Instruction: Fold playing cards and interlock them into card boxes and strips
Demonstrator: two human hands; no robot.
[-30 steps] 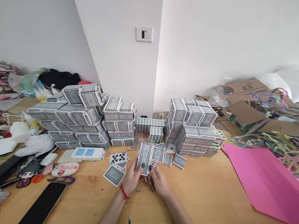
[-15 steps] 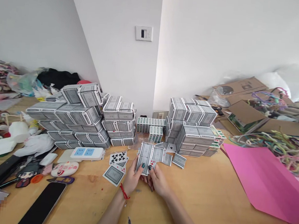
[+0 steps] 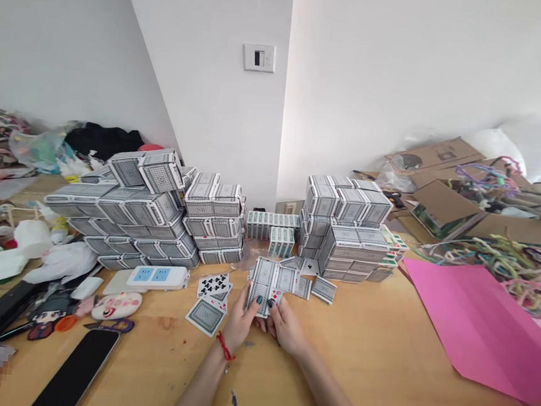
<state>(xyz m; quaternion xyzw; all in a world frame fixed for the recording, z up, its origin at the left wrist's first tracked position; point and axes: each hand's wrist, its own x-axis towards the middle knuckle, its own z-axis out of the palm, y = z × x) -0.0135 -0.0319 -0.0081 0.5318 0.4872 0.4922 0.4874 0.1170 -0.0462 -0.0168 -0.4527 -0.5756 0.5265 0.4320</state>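
Playing cards (image 3: 262, 282) with grey patterned backs are held up between both hands over the table. My left hand (image 3: 241, 317) grips them from the left, thumb pressed on the front. My right hand (image 3: 285, 325) is closed on their lower right, its thumb beside a strip with a red diamond (image 3: 275, 295). Fingers of both hands are partly hidden below. Left of my hands lie a face-up clubs card (image 3: 213, 284) and a face-down card (image 3: 206, 315). Behind and to the right are more loose cards (image 3: 324, 290).
Blocks folded from cards are stacked at left (image 3: 141, 217) and right (image 3: 356, 248), with green-edged card decks (image 3: 273, 225) between. A power strip (image 3: 160, 277), phone (image 3: 76, 369) and craft knife (image 3: 115, 325) lie left. Pink paper (image 3: 472, 328) and cardboard boxes (image 3: 450, 203) are right.
The view has shifted very slightly. Both hands and the cards in them look the same as before.
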